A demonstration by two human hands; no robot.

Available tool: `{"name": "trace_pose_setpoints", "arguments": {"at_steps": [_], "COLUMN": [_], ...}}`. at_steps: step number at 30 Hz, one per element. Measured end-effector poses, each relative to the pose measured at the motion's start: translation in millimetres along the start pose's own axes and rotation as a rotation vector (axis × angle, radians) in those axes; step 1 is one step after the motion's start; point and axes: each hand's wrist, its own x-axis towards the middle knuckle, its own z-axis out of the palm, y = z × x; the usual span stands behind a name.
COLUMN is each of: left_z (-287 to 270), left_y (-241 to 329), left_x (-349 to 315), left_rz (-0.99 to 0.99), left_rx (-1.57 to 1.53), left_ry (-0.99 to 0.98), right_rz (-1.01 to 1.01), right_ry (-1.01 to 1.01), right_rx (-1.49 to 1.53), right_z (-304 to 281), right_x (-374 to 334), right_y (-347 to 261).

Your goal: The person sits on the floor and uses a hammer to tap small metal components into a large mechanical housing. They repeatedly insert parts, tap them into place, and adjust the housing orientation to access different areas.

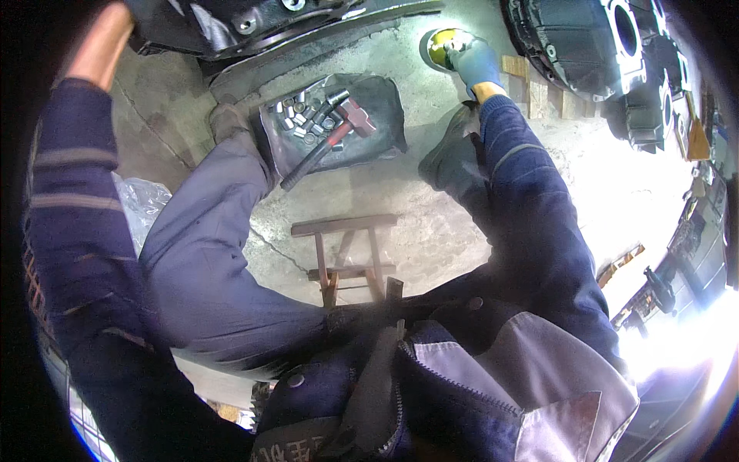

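My right hand [479, 63], in a blue-grey glove, reaches down into a round tin [439, 48] with yellow inside, on the floor beyond my right foot. Its fingers are bent together at the yellow contents; whatever they pinch is too small to make out. My left arm stretches up to the far left, beside a large black metal part [185, 31]. Only the bare wrist shows there, and the hand lies beyond the picture's edge. Between my feet lies a dark tray [385, 100] with several short metal sleeves [306, 119]. A hammer [332, 141] with a red-and-black handle rests across it.
Big black housings [570, 42] with round openings stand at the far right, near wooden blocks [536, 98]. A small wooden stool [344, 225] is close to me between my legs. Clear plastic [142, 200] lies left of my left leg. Bright light washes out the right side.
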Motion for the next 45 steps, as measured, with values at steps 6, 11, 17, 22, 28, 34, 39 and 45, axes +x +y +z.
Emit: {"name": "trace_pose_setpoints", "arguments": {"at_steps": [6, 11, 17, 22, 28, 34, 39, 45], "left_z": [-12.6, -13.5, -9.4, -11.8, -12.0, -9.8, -10.6, -8.5], "left_y": [-20.1, -22.6, -25.6, -24.5, -22.8, -25.8, -24.6, -26.0], "left_x": [13.5, 11.3, 15.9, 13.8, 14.0, 15.6, 15.6, 18.7], "left_rz": [-0.077, -0.121, -0.142, -0.146, -0.186, -0.112, -0.16, -0.119], "left_rx": [0.052, 0.096, 0.097, -0.005, 0.027, 0.028, 0.032, 0.053], "left_ry": [0.006, 0.012, 0.01, -0.003, -0.005, 0.009, 0.015, -0.009], "right_rz": [-0.163, -0.368, -0.603, -0.775, -0.866, -0.926, -0.902, -0.882], "right_ry": [0.192, 0.312, 0.246, 0.325, 0.33, 0.317, 0.219, 0.22], "right_rx": [0.244, 0.38, 0.395, 0.148, 0.031, -0.132, -0.239, -0.148], "right_z": [-112.0, -217.5, -280.0, -274.5, -259.2, -256.9, -268.7, -276.0], "right_x": [-26.1, -36.5, -53.2, -45.4, -19.9, -15.3, -26.6, -39.1], "right_y": [-34.4, -89.0, -161.1, -202.8, -213.4, -217.4, -233.0, -242.9]}}
